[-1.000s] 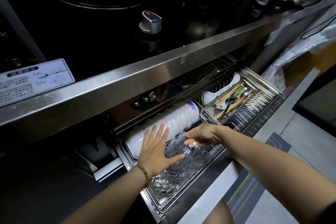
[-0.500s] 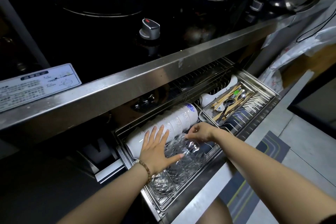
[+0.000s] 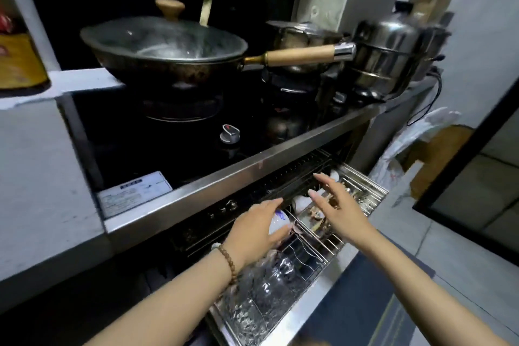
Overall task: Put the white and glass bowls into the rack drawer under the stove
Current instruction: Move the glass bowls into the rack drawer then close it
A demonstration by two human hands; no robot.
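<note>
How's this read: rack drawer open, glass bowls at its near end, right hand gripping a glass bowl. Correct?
Not the hand part. In the head view the right hand is open, fingers spread above the cutlery tray, holding nothing. The rack drawer is open, with the glass bowls at its near end.

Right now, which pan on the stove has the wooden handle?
The wok on the left, under the glass lid. The small pot and the tall steamer to its right are bare steel.
</note>
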